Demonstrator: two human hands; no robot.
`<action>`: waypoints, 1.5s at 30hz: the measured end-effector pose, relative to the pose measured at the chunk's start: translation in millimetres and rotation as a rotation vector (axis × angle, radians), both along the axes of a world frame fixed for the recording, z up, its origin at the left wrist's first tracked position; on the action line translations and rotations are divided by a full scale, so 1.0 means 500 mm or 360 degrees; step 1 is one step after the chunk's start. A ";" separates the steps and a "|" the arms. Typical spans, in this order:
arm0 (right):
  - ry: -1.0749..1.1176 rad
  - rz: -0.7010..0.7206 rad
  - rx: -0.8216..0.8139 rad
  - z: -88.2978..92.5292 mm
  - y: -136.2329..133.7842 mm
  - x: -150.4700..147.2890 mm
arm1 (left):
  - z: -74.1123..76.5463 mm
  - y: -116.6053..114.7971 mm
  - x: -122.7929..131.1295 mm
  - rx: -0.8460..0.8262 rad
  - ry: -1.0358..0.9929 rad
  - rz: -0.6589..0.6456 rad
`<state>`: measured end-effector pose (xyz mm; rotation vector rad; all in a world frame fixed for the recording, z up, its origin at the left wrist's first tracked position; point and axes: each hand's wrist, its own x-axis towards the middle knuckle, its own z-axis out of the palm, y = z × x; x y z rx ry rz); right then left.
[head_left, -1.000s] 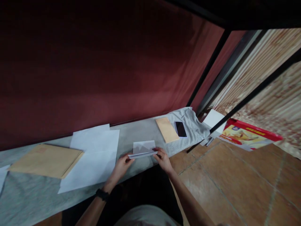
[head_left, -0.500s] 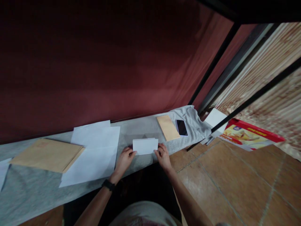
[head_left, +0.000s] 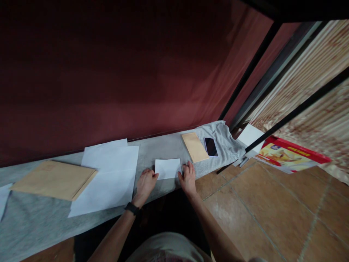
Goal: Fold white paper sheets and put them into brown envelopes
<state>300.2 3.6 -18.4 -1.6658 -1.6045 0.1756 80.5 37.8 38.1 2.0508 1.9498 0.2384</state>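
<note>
A small folded sheet of white paper [head_left: 167,169] lies on the grey cloth in front of me. My left hand [head_left: 146,182] is at its left edge, fingers curled and the thumb against the lower left corner; it seems to pinch that edge. At the right edge is my right hand [head_left: 187,177], its thumb near the lower right corner and its fingers apart, stretched forward beside the paper. Larger white sheets [head_left: 117,182] lie flat to the left. A small tan envelope [head_left: 195,147] rests beyond my right hand.
Large brown envelopes [head_left: 54,179] overlap the white sheets. A phone [head_left: 211,147] lies by the tan envelope. The grey cloth [head_left: 32,222] covers a narrow bench along a dark red wall [head_left: 136,109]. Right of it are a black frame bar [head_left: 251,67] and a red and yellow box [head_left: 291,154].
The folded paper has gone from tilted up between both hands to lying flatter on the cloth. My right hand's fingers have opened and stretched forward. My left hand has shifted slightly right.
</note>
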 end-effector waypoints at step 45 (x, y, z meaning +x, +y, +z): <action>-0.0304 0.0314 -0.0296 0.026 0.005 -0.020 | -0.073 -0.068 0.064 0.0643 0.0158 -0.0320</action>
